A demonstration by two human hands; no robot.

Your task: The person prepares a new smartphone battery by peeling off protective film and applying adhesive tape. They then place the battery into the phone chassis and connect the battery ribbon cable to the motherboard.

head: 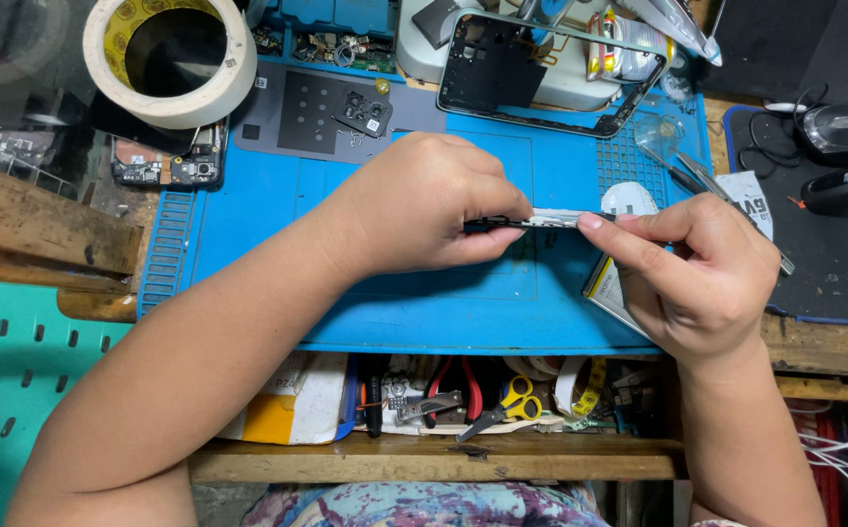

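Observation:
My left hand [424, 210] grips a thin flat phone part [531, 222], seen edge-on, black with a pale strip along it. It is held a little above a blue work mat [248, 215]. My right hand [702, 268] pinches the right end of the same part between thumb and forefinger. A flat pale battery [605, 283] lies on the mat under my right hand, partly hidden by it.
A large roll of masking tape [172, 59] sits at the back left. A black phone frame [541, 68] leans at the back. Tweezers [697, 176] lie at the right, a black mouse [844, 132] beyond. Pliers and scissors [502, 400] fill a shelf below.

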